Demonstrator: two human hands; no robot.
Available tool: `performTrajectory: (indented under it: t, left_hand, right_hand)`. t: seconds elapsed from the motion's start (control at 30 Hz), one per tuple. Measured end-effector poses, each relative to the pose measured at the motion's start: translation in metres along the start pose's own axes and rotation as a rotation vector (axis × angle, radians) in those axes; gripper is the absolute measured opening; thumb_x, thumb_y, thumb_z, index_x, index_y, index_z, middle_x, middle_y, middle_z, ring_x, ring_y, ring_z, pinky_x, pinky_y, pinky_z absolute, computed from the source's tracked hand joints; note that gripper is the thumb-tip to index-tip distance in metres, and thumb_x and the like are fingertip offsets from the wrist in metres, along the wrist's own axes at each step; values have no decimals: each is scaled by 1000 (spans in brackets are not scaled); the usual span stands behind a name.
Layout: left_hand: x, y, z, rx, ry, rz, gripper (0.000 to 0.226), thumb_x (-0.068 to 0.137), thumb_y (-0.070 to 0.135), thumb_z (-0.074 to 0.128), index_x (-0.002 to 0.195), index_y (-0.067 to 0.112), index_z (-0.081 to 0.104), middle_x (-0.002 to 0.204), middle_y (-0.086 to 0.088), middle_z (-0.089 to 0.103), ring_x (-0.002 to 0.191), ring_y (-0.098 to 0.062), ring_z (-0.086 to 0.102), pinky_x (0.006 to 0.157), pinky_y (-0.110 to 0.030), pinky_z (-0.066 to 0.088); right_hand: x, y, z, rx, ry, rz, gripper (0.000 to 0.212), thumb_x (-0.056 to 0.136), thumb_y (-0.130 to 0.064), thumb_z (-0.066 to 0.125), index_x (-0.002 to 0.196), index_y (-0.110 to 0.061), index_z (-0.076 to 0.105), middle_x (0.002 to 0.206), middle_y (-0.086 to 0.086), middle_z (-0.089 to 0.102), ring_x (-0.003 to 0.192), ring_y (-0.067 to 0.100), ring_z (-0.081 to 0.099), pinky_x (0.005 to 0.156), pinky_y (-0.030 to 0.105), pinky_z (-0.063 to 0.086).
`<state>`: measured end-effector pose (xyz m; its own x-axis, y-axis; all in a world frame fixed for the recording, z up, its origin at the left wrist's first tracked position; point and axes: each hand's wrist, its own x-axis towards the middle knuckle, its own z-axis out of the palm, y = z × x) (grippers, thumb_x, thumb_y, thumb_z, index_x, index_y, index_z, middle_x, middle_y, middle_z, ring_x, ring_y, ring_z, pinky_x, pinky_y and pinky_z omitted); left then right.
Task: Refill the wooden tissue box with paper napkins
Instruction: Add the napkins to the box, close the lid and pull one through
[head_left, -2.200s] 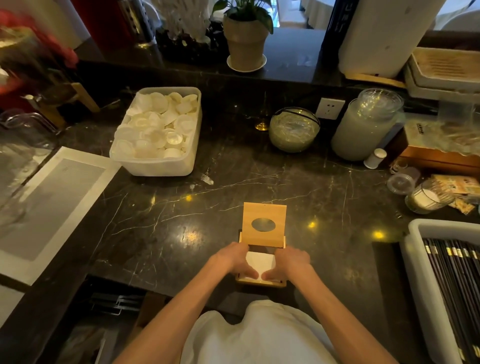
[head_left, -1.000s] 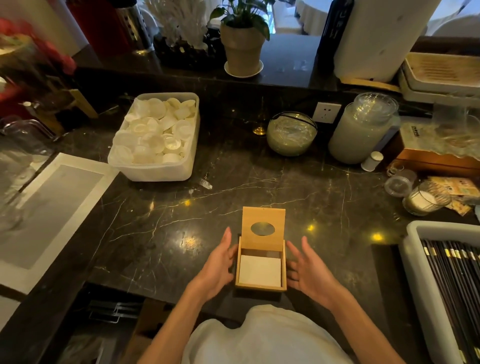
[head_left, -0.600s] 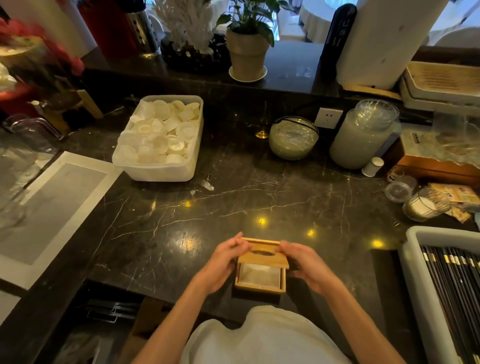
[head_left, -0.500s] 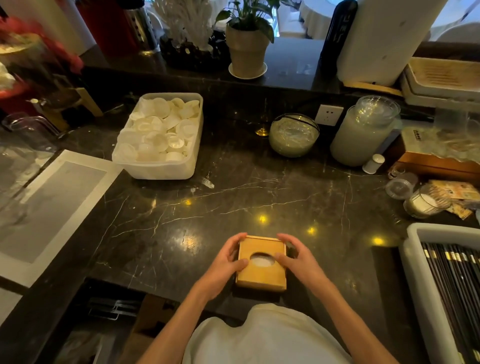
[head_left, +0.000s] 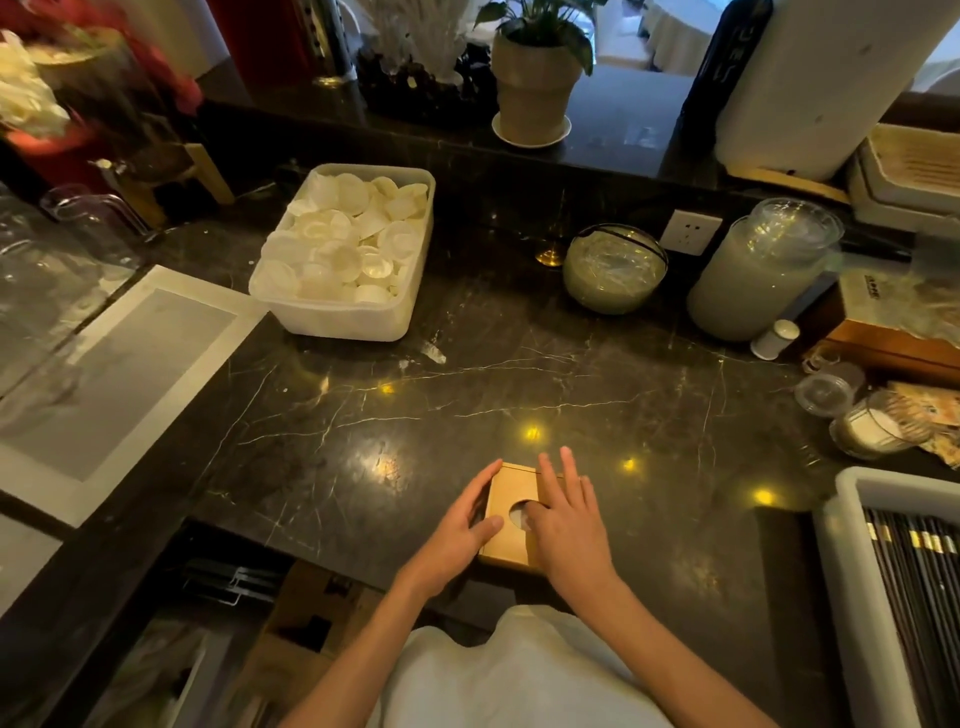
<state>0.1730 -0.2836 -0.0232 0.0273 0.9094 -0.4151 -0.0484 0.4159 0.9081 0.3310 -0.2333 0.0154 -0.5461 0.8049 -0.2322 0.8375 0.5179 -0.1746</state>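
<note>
1. The wooden tissue box (head_left: 511, 512) sits with its lid down at the near edge of our dark marble counter (head_left: 467, 395), white napkin (head_left: 519, 516) showing in the oval slot.
2. Our left hand (head_left: 457, 535) cups the box's left side, fingers loosely curved against it.
3. Our right hand (head_left: 566, 525) lies flat on the lid, fingers spread.
4. Far left stands a white tub (head_left: 343, 317) of small cups; at right, a tray of chopsticks (head_left: 914, 582).
</note>
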Motion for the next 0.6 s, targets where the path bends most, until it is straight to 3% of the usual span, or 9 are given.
performTrajectory:
  t: [0.1,0.23,0.37,0.6]
  left_hand:
    - [0,-2,1,-1,13,8,67,98,14,58,147,53,31,156,6,37,141,-14,40,112,-44,43]
    - [1,-4,1,-8,13,-2,67,99,15,57,143,58,33,156,5,37,141,-19,40,112,-50,42]
    - [1,-3,0,-12,8,-8,67,99,16,57,143,59,32,157,4,35,140,-20,41,111,-50,43]
    - [2,-5,-2,-8,-2,-6,66,98,20,59,143,60,33,158,3,33,143,-22,38,113,-54,40]
  right_hand:
    - [5,-9,-8,-79,-93,50,33,92,-21,61,125,-23,63,163,13,-15,144,40,-29,119,57,-8]
    - [4,-11,-7,-115,-104,62,32,92,-21,61,125,-23,62,164,13,-13,143,40,-30,119,57,-9]
    - [0,-7,-4,-72,-44,48,37,90,-19,65,127,-20,62,165,14,0,147,36,-22,119,50,-8]
    - [0,-1,4,4,51,54,27,83,-24,76,110,-21,72,159,12,30,151,33,1,119,45,7]
